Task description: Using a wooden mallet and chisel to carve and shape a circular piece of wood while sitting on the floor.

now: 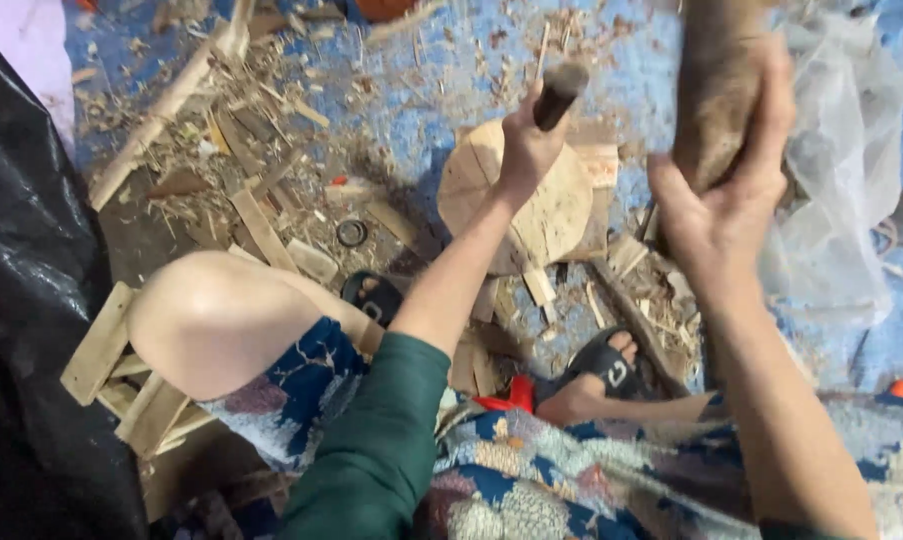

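Observation:
My left hand point(527, 148) is closed around a dark round tool handle point(558, 93), raised above a pale round wooden chopping block point(561, 215) on the ground. My right hand point(723, 195) grips a thick brown piece of wood point(716, 85) held upright, close to the camera at the upper right. The working end of the tool is hidden behind my left hand. My bare knee point(206, 320) and both sandalled feet point(611, 365) sit below the block.
Wood chips, shavings and split sticks point(261, 225) litter a blue tarp point(631, 70). A long pale stick point(166, 105) lies upper left. Clear plastic sheeting point(841, 170) bunches at right, black plastic point(21, 300) at left. Stacked wooden slats point(111, 360) lie beside my knee.

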